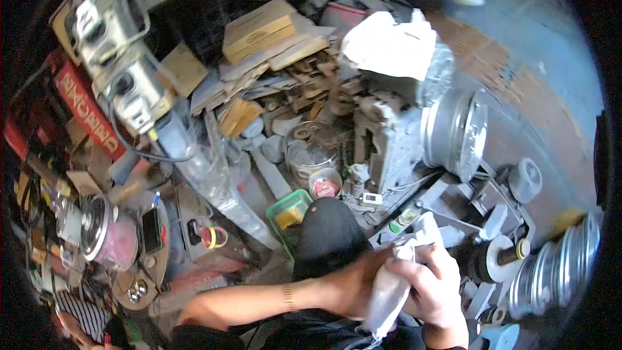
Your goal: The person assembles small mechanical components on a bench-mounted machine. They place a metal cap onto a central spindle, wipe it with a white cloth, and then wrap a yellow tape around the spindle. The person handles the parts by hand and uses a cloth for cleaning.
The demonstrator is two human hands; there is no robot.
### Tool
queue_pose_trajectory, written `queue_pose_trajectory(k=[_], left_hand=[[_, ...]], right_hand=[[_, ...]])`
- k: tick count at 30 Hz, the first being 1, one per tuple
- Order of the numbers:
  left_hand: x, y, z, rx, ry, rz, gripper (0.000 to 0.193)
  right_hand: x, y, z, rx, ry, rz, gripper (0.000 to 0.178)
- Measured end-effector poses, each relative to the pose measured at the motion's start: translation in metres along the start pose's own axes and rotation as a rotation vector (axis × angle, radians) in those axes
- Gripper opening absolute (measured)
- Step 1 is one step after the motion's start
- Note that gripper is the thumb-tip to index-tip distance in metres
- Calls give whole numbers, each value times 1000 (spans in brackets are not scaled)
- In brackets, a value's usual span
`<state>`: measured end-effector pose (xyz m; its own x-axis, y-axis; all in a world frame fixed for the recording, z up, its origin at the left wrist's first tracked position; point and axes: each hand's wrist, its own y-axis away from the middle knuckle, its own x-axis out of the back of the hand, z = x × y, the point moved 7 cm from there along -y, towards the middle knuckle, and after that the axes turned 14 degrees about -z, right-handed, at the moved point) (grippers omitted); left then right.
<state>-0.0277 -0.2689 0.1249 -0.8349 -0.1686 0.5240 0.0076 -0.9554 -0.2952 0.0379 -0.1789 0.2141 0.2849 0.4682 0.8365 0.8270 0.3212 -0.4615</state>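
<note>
Fingers of the left hand (363, 282) are mostly out of sight, so I cannot tell how they lie; those of the right hand (437, 285) curl firmly around a white cloth (387, 303), with folds poking out above and a loose end hanging below. The cloth is between both hands, over the person's lap. It is already taken up and bunched, and not set down; I judge the handling to be partway. Whether it wraps anything cannot be told, and I can pick out no finished piece, so what is left is unclear.

Around, from the left: a red panel (87, 116), a clear-lidded pot (110, 236), a phone (152, 231), a tape roll (214, 238), a long machine arm (217, 191) slanting down, and a green basket (273, 212). Past the basket are a box (259, 29) on stacked boards, a bucket (304, 167) of scraps and a white sheet (389, 45). Further right come a wheel (455, 133), a motor (525, 181) and stacked rims (557, 266).

In the way, the dark knee (330, 233) covers part of the basket's side, and metal parts (495, 221) crowd the space right of the hands
</note>
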Motion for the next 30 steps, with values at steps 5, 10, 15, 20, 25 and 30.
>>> queue_pose_trajectory(k=[5, 10, 15, 20, 25, 30], left_hand=[[-119, -69, -37, 358, 572, -22, 39], [-154, -77, -31, 256, 638, -468, 37], [-119, -88, -30, 276, 67, -712, 31], [56, -118, 38, 138, 143, 90, 35], [267, -101, 110, -215, -344, 1034, 41], [382, -133, 110, -94, -1656, 1205, 41]], right_hand=[[61, 120, 60, -328, -277, 570, 28], [22, 269, 135, -614, -863, 985, 23], [-52, 332, 146, -839, -986, 864, 32], [-88, 356, 143, -1114, -834, 429, 33], [-87, 374, 132, -1290, -779, 271, 32], [-76, 386, 119, -1307, -691, 306, 27]])
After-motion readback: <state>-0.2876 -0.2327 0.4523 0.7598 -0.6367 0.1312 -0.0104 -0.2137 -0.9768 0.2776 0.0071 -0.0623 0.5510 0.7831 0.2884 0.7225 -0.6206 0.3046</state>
